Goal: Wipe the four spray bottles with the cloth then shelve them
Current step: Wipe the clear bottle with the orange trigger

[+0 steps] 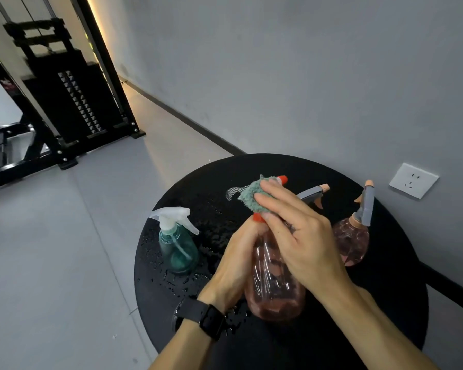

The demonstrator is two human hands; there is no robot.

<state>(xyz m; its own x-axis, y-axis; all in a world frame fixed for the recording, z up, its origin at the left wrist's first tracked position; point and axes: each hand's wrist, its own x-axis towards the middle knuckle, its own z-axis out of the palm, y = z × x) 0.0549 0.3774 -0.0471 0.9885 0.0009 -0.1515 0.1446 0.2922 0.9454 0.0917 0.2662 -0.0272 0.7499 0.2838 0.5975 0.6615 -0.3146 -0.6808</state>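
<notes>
The pink spray bottle (pixel 274 287) is in your grasp, lifted or tilted over the round black surface (pixel 385 303); whether its base touches I cannot tell. Your left hand (pixel 238 257) is wrapped round its neck and shoulder from the side, just under the red collar. Your right hand (pixel 297 236) comes over the top, fingers curled and pressing the green cloth (pixel 251 197) against the red spray head (pixel 281 179), whose nozzle tip pokes out beyond your fingertips.

By my reading you are in the wiping step, on the head of this bottle, and nothing looks shelved yet. Left of your left hand stands a teal spray bottle (pixel 178 249) with a white trigger. Beyond your right hand another trigger head (pixel 314 193), grey with a peach tip, shows, its bottle hidden behind your hand. Further right stands a round pink bottle (pixel 352 243) with a grey trigger.

Water drops bead the surface around the teal bottle and under your left wrist, so a bottle set down there would pick up wet again.

Next, work the cloth down from the head over the collar and body, turning the bottle with your left hand so every side is covered. No shelf is in view; you will need to find it before carrying the bottle off.
</notes>
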